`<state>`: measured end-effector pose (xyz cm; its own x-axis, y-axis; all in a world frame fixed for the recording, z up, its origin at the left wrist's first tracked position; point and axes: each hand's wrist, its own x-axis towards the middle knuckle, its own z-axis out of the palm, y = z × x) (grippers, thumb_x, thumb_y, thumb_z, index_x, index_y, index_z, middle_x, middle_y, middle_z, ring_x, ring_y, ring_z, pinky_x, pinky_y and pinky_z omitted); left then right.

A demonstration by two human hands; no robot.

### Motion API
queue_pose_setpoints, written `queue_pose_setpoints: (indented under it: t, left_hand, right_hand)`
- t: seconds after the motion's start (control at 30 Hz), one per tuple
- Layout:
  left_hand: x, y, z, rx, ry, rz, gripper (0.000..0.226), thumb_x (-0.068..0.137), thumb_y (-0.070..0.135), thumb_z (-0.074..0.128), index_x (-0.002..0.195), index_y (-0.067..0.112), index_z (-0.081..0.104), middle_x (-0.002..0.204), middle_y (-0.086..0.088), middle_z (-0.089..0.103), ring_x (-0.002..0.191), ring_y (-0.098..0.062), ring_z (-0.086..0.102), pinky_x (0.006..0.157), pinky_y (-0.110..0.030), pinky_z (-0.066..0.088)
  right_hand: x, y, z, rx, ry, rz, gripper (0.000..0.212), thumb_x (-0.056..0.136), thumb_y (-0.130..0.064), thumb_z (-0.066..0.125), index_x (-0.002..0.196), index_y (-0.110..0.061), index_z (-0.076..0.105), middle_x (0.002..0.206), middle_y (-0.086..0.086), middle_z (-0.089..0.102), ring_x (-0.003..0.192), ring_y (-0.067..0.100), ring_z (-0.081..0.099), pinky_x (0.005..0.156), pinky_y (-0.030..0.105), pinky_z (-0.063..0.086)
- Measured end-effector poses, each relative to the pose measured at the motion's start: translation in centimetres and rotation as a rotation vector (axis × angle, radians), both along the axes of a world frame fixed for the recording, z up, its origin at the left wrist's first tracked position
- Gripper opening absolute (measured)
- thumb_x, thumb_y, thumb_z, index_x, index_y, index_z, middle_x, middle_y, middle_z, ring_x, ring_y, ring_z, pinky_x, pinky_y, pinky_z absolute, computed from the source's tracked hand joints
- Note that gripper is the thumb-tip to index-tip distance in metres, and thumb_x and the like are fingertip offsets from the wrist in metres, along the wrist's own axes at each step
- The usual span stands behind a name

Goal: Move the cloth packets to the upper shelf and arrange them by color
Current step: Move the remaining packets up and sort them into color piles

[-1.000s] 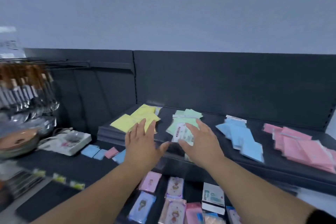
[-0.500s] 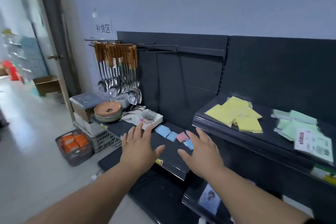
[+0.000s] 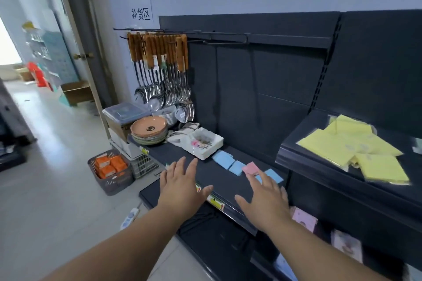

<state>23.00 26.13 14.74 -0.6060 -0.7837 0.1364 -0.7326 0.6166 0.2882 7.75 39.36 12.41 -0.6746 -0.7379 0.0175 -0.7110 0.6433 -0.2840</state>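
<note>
Both grips are released, fingers spread, holding nothing. My left grip (image 3: 180, 187) hovers over the front of the lower shelf (image 3: 219, 180). My right grip (image 3: 266, 198) is stretched toward the pink packet (image 3: 250, 167), fingertips at its near edge, and I can't tell if they touch. The pink one lies among the blue packets (image 3: 223, 159) on that lower shelf. The yellow packets (image 3: 349, 147) sit on the upper shelf (image 3: 303, 129), off to my right.

The single camera rides on the person's head, tilted forward and down, close up to the dark shelving (image 3: 262, 75). The lower shelf (image 3: 217, 178) lies at 12 o'clock, the upper shelf (image 3: 306, 130) at 3 o'clock, the doorway (image 3: 34, 75) at 10 o'clock.
</note>
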Motion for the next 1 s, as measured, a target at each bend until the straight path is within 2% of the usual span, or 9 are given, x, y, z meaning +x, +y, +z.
queue_pose_setpoints:
  t: [0.13, 0.3, 0.47, 0.53, 0.63, 0.73, 1.0]
  left_hand:
    - [-3.6, -2.6, -1.3, 0.023, -0.026, 0.0, 0.083, 0.087, 0.066, 0.044, 0.152, 0.031, 0.006, 0.161, -0.001, 0.001, 0.147, -0.024, -0.001, 0.118, -0.044, 0.0]
    - [-8.0, -5.4, -3.1, 0.072, -0.082, -0.013, 0.082, 0.088, 0.066, 0.043, 0.152, 0.031, 0.005, 0.161, -0.002, 0.001, 0.147, -0.025, -0.003, 0.118, -0.044, -0.001]
    - [-11.8, -7.9, -4.9, 0.094, -0.101, -0.071, 0.081, 0.089, 0.065, 0.042, 0.152, 0.03, 0.005, 0.161, -0.002, 0.003, 0.147, -0.024, -0.001, 0.118, -0.043, -0.001]
    - [-13.3, -9.1, -5.8, 0.107, -0.089, -0.098, 0.081, 0.089, 0.064, 0.043, 0.152, 0.031, 0.005, 0.16, -0.001, 0.004, 0.147, -0.024, 0.0, 0.118, -0.042, -0.002]
    - [-15.6, -11.3, -7.7, 0.12, -0.067, -0.154, 0.079, 0.089, 0.062, 0.044, 0.152, 0.03, 0.009, 0.16, 0.001, 0.006, 0.147, -0.023, 0.004, 0.118, -0.042, 0.002]
    - [-17.9, -13.7, -10.4, 0.135, -0.077, -0.222, 0.078, 0.089, 0.061, 0.047, 0.151, 0.029, 0.012, 0.16, 0.001, 0.009, 0.146, -0.021, 0.007, 0.118, -0.04, 0.006]
    - [-23.4, -20.1, -17.4, 0.143, -0.174, -0.446, 0.078, 0.088, 0.06, 0.047, 0.151, 0.028, 0.012, 0.159, -0.002, 0.012, 0.146, -0.02, 0.009, 0.118, -0.037, 0.009]
  right_hand:
    - [-4.4, -2.3, -2.0, 0.046, 0.003, -0.043, 0.07, 0.091, -0.065, 0.036, 0.151, -0.036, 0.017, 0.162, -0.001, 0.005, 0.149, 0.021, 0.001, 0.117, 0.051, 0.002]
    - [-8.6, -4.6, -4.2, 0.088, -0.043, -0.072, 0.07, 0.09, -0.065, 0.038, 0.151, -0.039, 0.014, 0.162, 0.002, 0.006, 0.148, 0.024, 0.005, 0.117, 0.05, 0.004]
    - [-10.9, -6.5, -5.9, 0.121, -0.104, -0.109, 0.067, 0.092, -0.061, 0.041, 0.15, -0.039, 0.015, 0.163, 0.0, 0.002, 0.142, 0.022, 0.029, 0.11, 0.044, 0.025]
    - [-11.4, -7.4, -6.7, 0.122, -0.134, -0.127, 0.067, 0.093, -0.06, 0.041, 0.15, -0.038, 0.014, 0.162, -0.002, -0.001, 0.145, 0.023, 0.022, 0.107, 0.043, 0.032]
    - [-12.7, -8.8, -8.2, 0.119, -0.126, -0.16, 0.067, 0.093, -0.06, 0.042, 0.15, -0.038, 0.015, 0.162, -0.003, 0.003, 0.148, 0.021, 0.004, 0.114, 0.044, 0.023]
    - [-14.0, -10.3, -10.1, 0.156, -0.11, -0.226, 0.069, 0.092, -0.062, 0.039, 0.151, -0.036, 0.015, 0.162, -0.001, 0.004, 0.148, 0.021, 0.005, 0.117, 0.042, 0.012]
    - [-17.2, -14.6, -15.2, 0.18, -0.166, -0.452, 0.073, 0.092, -0.062, 0.041, 0.153, -0.03, 0.017, 0.163, 0.004, 0.005, 0.148, 0.023, 0.01, 0.119, 0.04, 0.016]
